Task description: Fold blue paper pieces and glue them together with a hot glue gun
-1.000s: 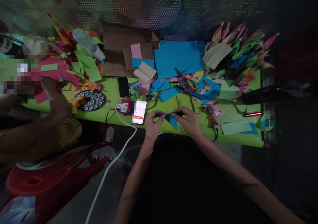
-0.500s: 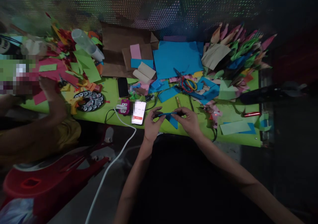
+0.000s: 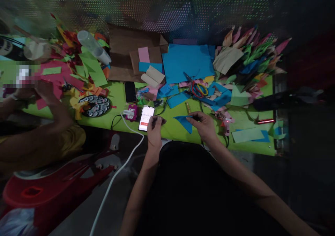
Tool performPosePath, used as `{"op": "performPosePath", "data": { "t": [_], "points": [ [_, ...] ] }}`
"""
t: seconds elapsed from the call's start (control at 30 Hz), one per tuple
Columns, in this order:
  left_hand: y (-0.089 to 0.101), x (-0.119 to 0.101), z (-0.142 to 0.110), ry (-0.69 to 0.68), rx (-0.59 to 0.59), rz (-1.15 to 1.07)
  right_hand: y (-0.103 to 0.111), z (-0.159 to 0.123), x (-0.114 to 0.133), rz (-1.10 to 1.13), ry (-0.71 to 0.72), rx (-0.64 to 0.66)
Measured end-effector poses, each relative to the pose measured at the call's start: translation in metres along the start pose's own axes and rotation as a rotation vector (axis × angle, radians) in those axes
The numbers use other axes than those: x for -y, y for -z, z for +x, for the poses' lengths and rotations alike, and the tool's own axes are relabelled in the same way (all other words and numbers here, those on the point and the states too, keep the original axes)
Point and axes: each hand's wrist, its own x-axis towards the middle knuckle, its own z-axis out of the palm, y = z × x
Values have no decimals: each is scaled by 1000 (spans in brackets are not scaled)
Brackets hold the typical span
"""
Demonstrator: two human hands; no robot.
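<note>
My right hand point(image 3: 205, 125) pinches a folded blue paper piece point(image 3: 184, 122) by its right corner, just above the near edge of the green table point(image 3: 243, 117). My left hand point(image 3: 155, 128) has come off the paper and hovers with curled fingers beside a lit phone point(image 3: 146, 118); it seems to hold nothing. Both hands sit at the table's front, about a hand's width apart.
Blue paper sheets point(image 3: 187, 62), scissors point(image 3: 198, 88), a dark phone point(image 3: 129, 91), a pink charger point(image 3: 131, 112) with a white cable point(image 3: 115, 178) and folded paper shapes point(image 3: 251, 54) crowd the table. Another person's arm point(image 3: 42, 124) works at the left. A red stool point(image 3: 47, 190) stands below.
My left hand let go of the blue paper and moved left toward the lit phone. My right hand keeps the paper and shifted slightly right.
</note>
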Motion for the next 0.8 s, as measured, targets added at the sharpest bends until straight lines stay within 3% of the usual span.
{"op": "performPosePath", "data": {
  "t": [0.43,0.6,0.8],
  "points": [
    [-3,16,-2,148,56,-23,1,3,-14,193,-126,-18],
    [-5,18,-4,260,108,-110,3,4,-20,191,-121,-30],
    [-7,20,-6,285,101,-131,5,4,-22,190,-107,-32]
  ]
}}
